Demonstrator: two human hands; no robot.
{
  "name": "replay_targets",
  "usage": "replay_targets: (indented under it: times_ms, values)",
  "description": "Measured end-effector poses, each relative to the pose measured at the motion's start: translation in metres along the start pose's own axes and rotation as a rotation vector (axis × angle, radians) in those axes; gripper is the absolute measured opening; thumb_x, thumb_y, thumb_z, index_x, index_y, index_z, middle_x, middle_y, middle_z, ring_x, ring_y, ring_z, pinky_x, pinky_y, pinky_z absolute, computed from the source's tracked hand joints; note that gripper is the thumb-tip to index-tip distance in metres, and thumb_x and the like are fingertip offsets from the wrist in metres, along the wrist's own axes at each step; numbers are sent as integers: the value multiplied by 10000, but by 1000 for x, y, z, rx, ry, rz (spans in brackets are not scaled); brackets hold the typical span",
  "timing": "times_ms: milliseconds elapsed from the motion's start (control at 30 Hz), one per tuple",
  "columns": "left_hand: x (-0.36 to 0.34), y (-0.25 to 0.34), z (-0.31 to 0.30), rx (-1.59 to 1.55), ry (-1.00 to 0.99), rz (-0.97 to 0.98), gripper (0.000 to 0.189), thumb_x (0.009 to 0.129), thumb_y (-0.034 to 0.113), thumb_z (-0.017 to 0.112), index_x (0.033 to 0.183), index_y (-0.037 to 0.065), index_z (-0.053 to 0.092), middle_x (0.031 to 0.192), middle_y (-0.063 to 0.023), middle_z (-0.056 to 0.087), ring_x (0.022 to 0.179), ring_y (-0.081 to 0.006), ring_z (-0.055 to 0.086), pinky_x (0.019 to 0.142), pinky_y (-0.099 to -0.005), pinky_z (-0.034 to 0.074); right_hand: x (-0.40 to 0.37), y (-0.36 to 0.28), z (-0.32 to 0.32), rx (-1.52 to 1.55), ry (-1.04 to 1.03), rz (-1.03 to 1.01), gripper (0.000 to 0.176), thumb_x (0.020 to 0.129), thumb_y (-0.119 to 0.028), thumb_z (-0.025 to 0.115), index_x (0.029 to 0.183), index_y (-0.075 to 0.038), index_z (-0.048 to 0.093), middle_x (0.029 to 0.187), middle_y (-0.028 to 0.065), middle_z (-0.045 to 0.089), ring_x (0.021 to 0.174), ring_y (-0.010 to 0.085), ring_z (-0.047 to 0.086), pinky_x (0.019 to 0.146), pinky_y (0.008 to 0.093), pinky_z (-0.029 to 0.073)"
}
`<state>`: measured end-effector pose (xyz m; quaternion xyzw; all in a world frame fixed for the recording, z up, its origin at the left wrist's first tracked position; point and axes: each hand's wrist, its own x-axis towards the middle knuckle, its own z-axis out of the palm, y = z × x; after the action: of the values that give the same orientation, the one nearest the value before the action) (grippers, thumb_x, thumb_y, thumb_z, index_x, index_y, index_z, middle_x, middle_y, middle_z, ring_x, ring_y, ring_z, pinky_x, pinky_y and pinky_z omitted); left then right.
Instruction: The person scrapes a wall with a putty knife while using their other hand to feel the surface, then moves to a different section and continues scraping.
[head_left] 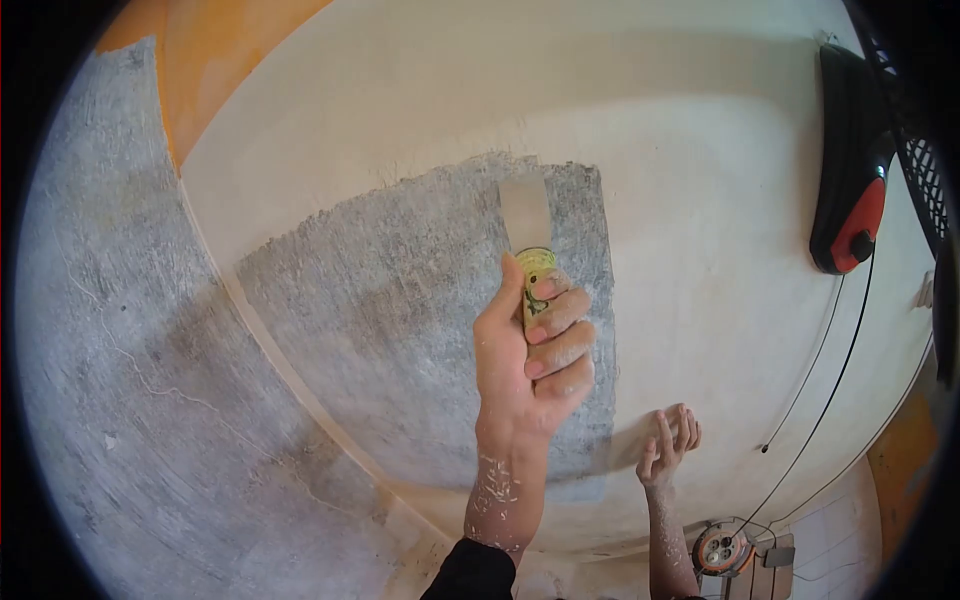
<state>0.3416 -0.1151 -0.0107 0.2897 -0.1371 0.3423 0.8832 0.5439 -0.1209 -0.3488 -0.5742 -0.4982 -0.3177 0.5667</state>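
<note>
My left hand [540, 350] is closed around the yellow-green handle of a putty knife [525, 215], thumb along the left side. Its broad blade points up and lies over the dark grey scraped patch [400, 290], near that patch's upper edge. White flakes and dust cling to my left forearm and fingers. Lower right, my right hand [670, 447] is raised at the cream wall [710, 260] with its fingers stretched and slightly bent, holding nothing. It appears to rest on the wall surface, just right of the grey patch.
A black and red wall-mounted fan [855, 170] with a mesh grille hangs at the right, its cords dangling down. Below stands an extension cord reel [722, 548]. Another grey wall surface [120, 350] meets the cream one at a corner on the left; orange paint [225, 50] shows above.
</note>
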Motion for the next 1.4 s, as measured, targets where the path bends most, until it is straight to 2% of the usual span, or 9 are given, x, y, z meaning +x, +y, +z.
replay_targets:
  times_ms: [267, 367, 467, 600, 667, 767, 867, 1267, 1400]
  values:
    - [12, 8, -11, 66, 10, -5, 430, 1026, 498, 398, 800, 148, 503, 579, 60, 349, 369, -31, 267, 267, -196, 165, -2, -6, -15, 6, -108, -4, 434, 942, -256, 461, 1331, -103, 576, 1504, 178, 378, 1424, 325, 265, 1164, 520, 109]
    - [19, 15, 15, 6, -91, 47, 382, 1050, 416, 378, 842, 108, 469, 613, 50, 368, 358, -26, 278, 250, -190, 199, -2, -6, -20, 11, -153, -4, 451, 947, -270, 470, 1362, -113, 547, 1513, 172, 370, 1436, 324, 251, 1164, 523, 103]
    - [-1, -7, -2, -63, -1, 39, 419, 1025, 492, 411, 800, 150, 501, 582, 70, 346, 372, -34, 264, 278, -186, 172, -1, -6, -25, 29, -184, 4, 471, 947, -278, 480, 1387, -117, 520, 1524, 173, 357, 1444, 326, 244, 1166, 524, 94]
    - [15, 19, 15, -53, 52, 73, 417, 1026, 489, 407, 800, 150, 499, 589, 76, 341, 372, -33, 260, 273, -191, 172, -3, -10, -35, 34, -272, 24, 488, 941, -275, 494, 1404, -120, 502, 1535, 177, 342, 1452, 332, 238, 1169, 529, 61]
    - [13, 11, 26, -113, 29, 85, 415, 1028, 485, 404, 806, 148, 498, 593, 76, 341, 371, -30, 260, 270, -192, 170, 4, -9, -37, 31, -302, 32, 501, 940, -274, 501, 1418, -124, 487, 1543, 178, 332, 1459, 329, 229, 1170, 532, 37]
    - [1, -6, -13, -40, -21, 67, 404, 1032, 477, 397, 817, 149, 495, 598, 71, 344, 370, -29, 251, 269, -192, 167, 3, -11, -38, 12, -325, 48, 529, 936, -280, 511, 1441, -134, 459, 1553, 173, 318, 1471, 318, 211, 1168, 541, 0]
    - [2, 15, 10, -94, -65, 11, 402, 1034, 477, 391, 825, 149, 492, 592, 68, 340, 371, -28, 248, 269, -191, 167, 4, -8, -45, -2, -392, 58, 545, 935, -283, 520, 1454, -138, 442, 1563, 168, 304, 1479, 310, 198, 1164, 550, -27]
    - [10, 6, -5, 101, 98, 53, 433, 1022, 507, 403, 788, 155, 496, 582, 70, 326, 374, -25, 242, 269, -188, 160, 4, -17, -43, 0, -366, 91, 554, 943, -303, 519, 1465, -144, 427, 1575, 157, 284, 1487, 310, 174, 1157, 548, -74]
    - [2, 0, 0, 18, -19, 60, 385, 1044, 429, 392, 843, 114, 486, 600, 63, 343, 371, -20, 259, 267, -182, 185, 6, -22, -46, -1, -393, 107, 559, 944, -309, 519, 1469, -143, 420, 1577, 156, 279, 1489, 309, 166, 1157, 542, -79]
